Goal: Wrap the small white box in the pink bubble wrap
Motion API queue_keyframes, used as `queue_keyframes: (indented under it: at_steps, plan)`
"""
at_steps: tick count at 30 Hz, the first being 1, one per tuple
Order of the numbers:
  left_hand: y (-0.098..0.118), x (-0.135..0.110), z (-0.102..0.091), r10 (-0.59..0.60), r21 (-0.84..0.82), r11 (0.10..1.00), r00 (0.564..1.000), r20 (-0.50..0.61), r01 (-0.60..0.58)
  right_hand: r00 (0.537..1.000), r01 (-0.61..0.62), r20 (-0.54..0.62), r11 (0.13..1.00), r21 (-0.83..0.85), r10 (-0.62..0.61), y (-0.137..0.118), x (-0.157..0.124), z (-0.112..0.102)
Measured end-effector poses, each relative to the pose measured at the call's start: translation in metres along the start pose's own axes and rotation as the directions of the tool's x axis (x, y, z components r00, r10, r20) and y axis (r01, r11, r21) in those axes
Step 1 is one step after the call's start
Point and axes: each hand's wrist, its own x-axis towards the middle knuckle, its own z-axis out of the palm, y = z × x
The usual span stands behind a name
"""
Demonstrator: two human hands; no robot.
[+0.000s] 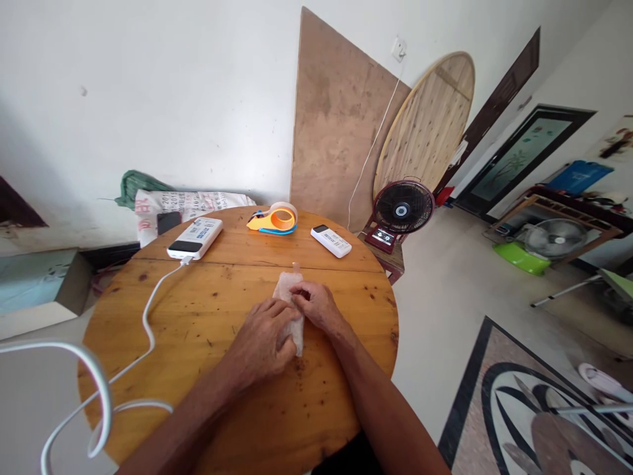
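A narrow packet of whitish, cloudy wrap, like bubble wrap (285, 284), lies lengthwise on the round wooden table. My left hand (270, 333) rests over its lower left part, fingers curled across it and thumb near its bottom end. From the right, my right hand (319, 305) touches the packet's upper right edge, its fingers bent and drawn close to the thumb. A small clear strip, which looks like tape (295, 267), sticks up at the packet's far end. Whatever is inside the wrap is hidden.
An orange and blue tape dispenser (273, 219) stands at the table's far side. Left of it lies a white power bank (196, 239) with a white cable (148, 323); right of it, another power bank (331, 241). A fan (401, 210) sits on a chair beyond the table (198, 310).
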Motion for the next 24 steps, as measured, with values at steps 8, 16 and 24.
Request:
queue_keyframes:
  at_steps: [8, 16, 24]
  plan:
    - [-0.001, -0.002, 0.001, -0.039, -0.044, 0.998, 0.999, 0.034, 0.040, 0.939, -0.300, -0.194, 0.952, -0.066, 0.282, 0.006, 0.011, -0.012]
    - [-0.001, -0.001, 0.002, -0.031, -0.046, 0.998, 0.999, 0.039, 0.032, 0.952, -0.295, 0.082, 0.955, -0.020, 0.296, 0.010, 0.040, -0.006]
    - [-0.001, -0.003, 0.001, -0.022, -0.057, 0.998, 1.000, 0.020, 0.023, 0.976, -0.217, 0.024, 0.969, 0.116, 0.215, 0.017, 0.039, 0.001]
